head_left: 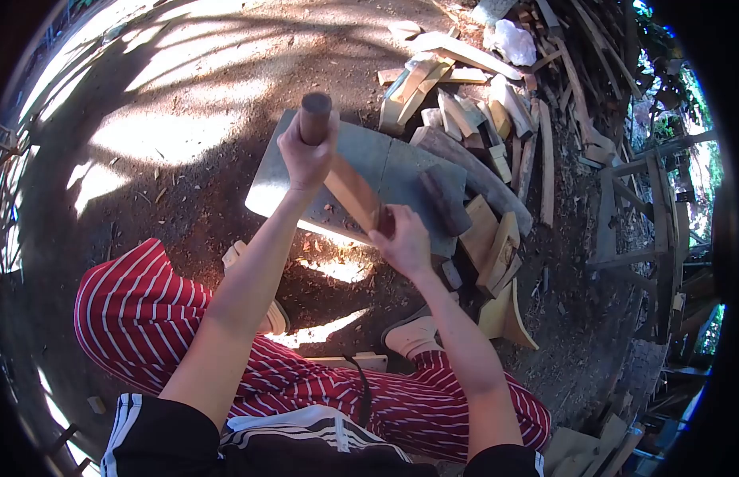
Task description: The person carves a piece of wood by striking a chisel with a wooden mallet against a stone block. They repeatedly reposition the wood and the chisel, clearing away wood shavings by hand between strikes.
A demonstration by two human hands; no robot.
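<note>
1. Left hand [307,159] clenched round a dark cylinder [314,121], apart from the other.
2. Right hand [407,245], nearer, closed at the wooden bar's [352,189] near end.
3. Bar over the grey slab [365,147].
4. Wood pieces [418,83] far right.

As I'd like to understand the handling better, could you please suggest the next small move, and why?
Probably steady the wooden bar against the grey slab with the right hand: that hand holds the bar's near end, while the left hand grips a round wooden end.
</note>
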